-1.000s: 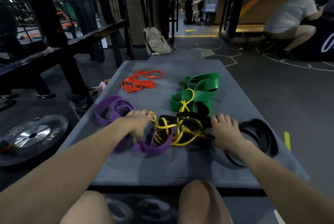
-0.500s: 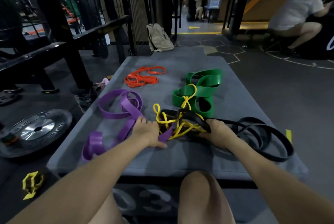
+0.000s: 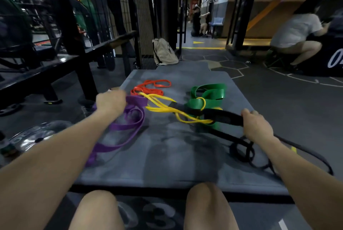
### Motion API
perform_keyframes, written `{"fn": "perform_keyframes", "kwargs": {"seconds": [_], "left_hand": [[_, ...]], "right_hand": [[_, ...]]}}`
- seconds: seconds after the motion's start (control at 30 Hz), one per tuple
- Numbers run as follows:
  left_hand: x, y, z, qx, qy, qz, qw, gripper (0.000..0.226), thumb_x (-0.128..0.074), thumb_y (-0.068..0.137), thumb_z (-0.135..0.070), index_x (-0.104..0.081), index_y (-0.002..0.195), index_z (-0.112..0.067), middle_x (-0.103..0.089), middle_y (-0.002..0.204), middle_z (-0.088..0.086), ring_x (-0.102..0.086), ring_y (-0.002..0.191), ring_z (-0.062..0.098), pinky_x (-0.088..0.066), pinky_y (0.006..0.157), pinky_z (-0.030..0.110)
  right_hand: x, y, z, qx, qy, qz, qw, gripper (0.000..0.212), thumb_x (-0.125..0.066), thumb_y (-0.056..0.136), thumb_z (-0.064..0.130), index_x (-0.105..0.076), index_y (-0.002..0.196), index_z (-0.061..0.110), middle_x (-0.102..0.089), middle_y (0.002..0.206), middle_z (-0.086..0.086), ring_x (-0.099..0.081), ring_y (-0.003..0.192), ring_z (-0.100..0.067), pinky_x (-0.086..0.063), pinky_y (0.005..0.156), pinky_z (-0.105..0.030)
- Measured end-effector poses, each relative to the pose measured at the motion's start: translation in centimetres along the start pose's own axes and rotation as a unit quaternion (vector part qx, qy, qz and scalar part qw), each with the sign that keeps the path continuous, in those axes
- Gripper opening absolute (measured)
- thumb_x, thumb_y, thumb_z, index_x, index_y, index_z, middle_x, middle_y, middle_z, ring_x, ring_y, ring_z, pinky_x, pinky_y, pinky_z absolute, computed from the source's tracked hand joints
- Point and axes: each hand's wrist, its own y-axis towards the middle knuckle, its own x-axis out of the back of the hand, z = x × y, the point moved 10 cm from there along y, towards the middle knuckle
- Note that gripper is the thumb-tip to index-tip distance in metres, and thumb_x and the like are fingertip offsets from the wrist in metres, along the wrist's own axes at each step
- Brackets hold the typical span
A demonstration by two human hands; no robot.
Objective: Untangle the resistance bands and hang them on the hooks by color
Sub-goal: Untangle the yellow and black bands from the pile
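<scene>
Two bare knees [image 3: 209,205] sit at the near edge of a flat grey padded mat [image 3: 167,155] whose surface looks matte and slightly mottled. The left hand [image 3: 111,102] is raised above the mat's left side, fist curled tight around a wide purple rubber resistance band [image 3: 126,125]; the band's flat loops trail from the fist down toward the near left, the lowest loop lying on the mat. The right hand [image 3: 257,125] is fisted around a broad black rubber resistance band [image 3: 222,117], whose thinner black loops fall behind the wrist over the mat's right edge. Between the two hands a thin yellow rubber band [image 3: 167,108] is stretched in long narrow loops, one end at the purple band by the left fist, the other threaded through the black band and around a wide glossy green rubber band [image 3: 209,94] folded in a heap just beyond. A thin orange rubber band [image 3: 148,87] lies coiled farther left. Beyond the mat, a beige cloth bag [image 3: 164,52] leans against a dark mesh rack.
</scene>
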Motion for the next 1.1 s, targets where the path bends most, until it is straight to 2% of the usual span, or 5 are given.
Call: {"fn": "perform_keyframes", "kwargs": {"seconds": [0.13, 0.27, 0.47, 0.67, 1.1], "left_hand": [[-5.4, -4.2, -2.2, -0.027, 0.089, 0.149, 0.984, 0.035, -0.056, 0.089, -0.021, -0.056, 0.123, -0.016, -0.061, 0.123, 0.001, -0.058, 0.114, 0.022, -0.044, 0.085, 0.031], [-9.5, -8.1, -3.4, -0.05, 0.08, 0.329, 0.94, 0.094, -0.079, 0.066, -0.048, -0.033, 0.139, -0.01, -0.036, 0.144, 0.007, -0.04, 0.132, 0.026, -0.038, 0.102, 0.039], [-8.0, -7.3, -8.6, -0.068, -0.102, 0.211, 0.97, 0.098, -0.078, 0.062, -0.055, -0.029, 0.134, -0.008, -0.033, 0.138, 0.012, -0.035, 0.131, 0.029, -0.035, 0.104, 0.04], [-10.5, -8.0, -8.1, -0.063, -0.031, 0.135, 0.988, 0.067, -0.058, 0.088, -0.029, -0.023, 0.142, -0.011, -0.037, 0.135, 0.006, -0.039, 0.129, 0.024, -0.037, 0.101, 0.037], [-8.6, -6.9, -4.2, 0.0, 0.058, 0.125, 0.99, 0.036, -0.03, 0.098, -0.014, -0.039, 0.132, -0.017, -0.043, 0.137, 0.008, -0.042, 0.128, 0.023, -0.035, 0.1, 0.035]], "right_hand": [[-3.2, -2.0, 1.6, 0.061, -0.059, 0.063, 0.994, 0.027, -0.043, 0.09, 0.004, -0.039, 0.116, 0.008, -0.05, 0.117, -0.013, -0.049, 0.109, -0.031, -0.04, 0.075, -0.034], [-5.2, -3.3, 2.8, 0.123, -0.088, 0.094, 0.984, 0.052, -0.063, 0.081, 0.041, -0.042, 0.119, 0.013, -0.046, 0.119, -0.008, -0.045, 0.117, -0.029, -0.04, 0.094, -0.035], [-5.6, -2.8, 7.0, 0.13, -0.059, 0.128, 0.981, 0.107, -0.063, 0.063, 0.073, -0.023, 0.142, 0.011, -0.04, 0.137, -0.01, -0.036, 0.129, -0.031, -0.03, 0.104, -0.042], [-5.8, -3.1, 4.6, 0.114, -0.132, 0.078, 0.982, 0.027, -0.039, 0.094, 0.019, -0.045, 0.121, 0.015, -0.051, 0.125, -0.005, -0.055, 0.116, -0.025, -0.04, 0.092, -0.037], [-3.7, -3.2, 0.3, 0.043, -0.065, 0.013, 0.997, 0.019, -0.045, 0.093, 0.009, -0.056, 0.108, 0.009, -0.048, 0.105, -0.008, -0.058, 0.088, -0.032, -0.04, 0.065, -0.035]]}}
